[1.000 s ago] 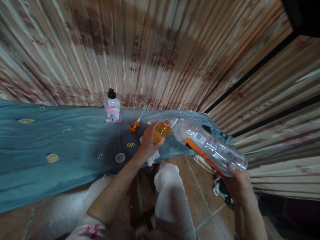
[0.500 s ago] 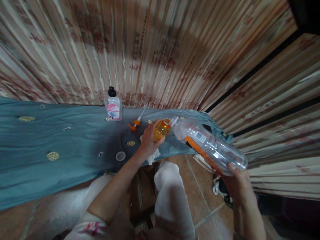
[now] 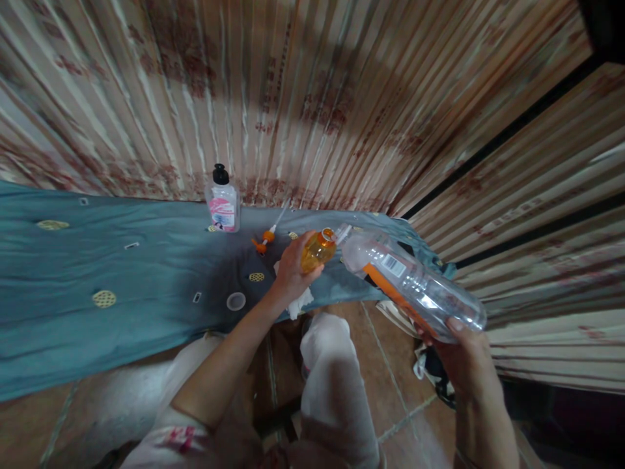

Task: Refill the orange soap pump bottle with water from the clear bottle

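Observation:
My left hand [image 3: 293, 270] is closed around a small amber bottle [image 3: 318, 251], whose open mouth tips toward the right. In my right hand [image 3: 461, 348] is the base of a large clear plastic bottle [image 3: 415, 280] with an orange label and a barcode. That bottle is tilted, its neck pointing left and close to the amber bottle's mouth; whether the two touch I cannot tell. Behind my left hand an orange pump top [image 3: 266, 240] with a clear tube lies on the cloth. White tissue [image 3: 301, 303] shows under my left hand.
A clear bottle with a black cap and pink label [image 3: 223, 205] stands near the curtain [image 3: 273, 98]. A small round clear lid [image 3: 236, 301] lies on the teal cloth [image 3: 146, 273]. My knees are below the cloth's front edge, above a tiled floor [image 3: 385, 371].
Both hands keep nearly the same pose, the two bottle mouths staying close together. The view has shifted very slightly.

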### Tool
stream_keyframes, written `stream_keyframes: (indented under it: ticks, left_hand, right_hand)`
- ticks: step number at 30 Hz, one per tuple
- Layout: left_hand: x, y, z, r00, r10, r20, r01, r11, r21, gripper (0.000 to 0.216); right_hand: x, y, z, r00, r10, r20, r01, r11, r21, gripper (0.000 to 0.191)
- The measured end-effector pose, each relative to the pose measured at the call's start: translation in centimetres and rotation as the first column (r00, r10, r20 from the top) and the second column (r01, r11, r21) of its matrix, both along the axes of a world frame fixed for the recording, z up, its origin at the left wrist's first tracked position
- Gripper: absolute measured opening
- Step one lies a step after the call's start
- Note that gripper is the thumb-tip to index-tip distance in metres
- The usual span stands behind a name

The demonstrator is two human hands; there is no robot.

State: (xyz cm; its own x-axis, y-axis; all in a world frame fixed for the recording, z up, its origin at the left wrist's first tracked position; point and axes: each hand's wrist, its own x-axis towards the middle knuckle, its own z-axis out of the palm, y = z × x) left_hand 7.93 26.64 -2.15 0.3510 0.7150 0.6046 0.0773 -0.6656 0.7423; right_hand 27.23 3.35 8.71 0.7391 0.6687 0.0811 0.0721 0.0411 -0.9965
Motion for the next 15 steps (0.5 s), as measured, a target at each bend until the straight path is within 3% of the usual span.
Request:
stream_keyframes:
  ticks: [15]
  left_hand:
    - [-0.09, -0.03, 0.17, 1.0, 0.001, -0.02, -0.001, 1.0, -0.014, 0.069]
  right_hand:
    - [-0.25, -0.03, 0.23, 1.0, -0.003, -0.006, 0.003, 1.0, 0.013, 0.045]
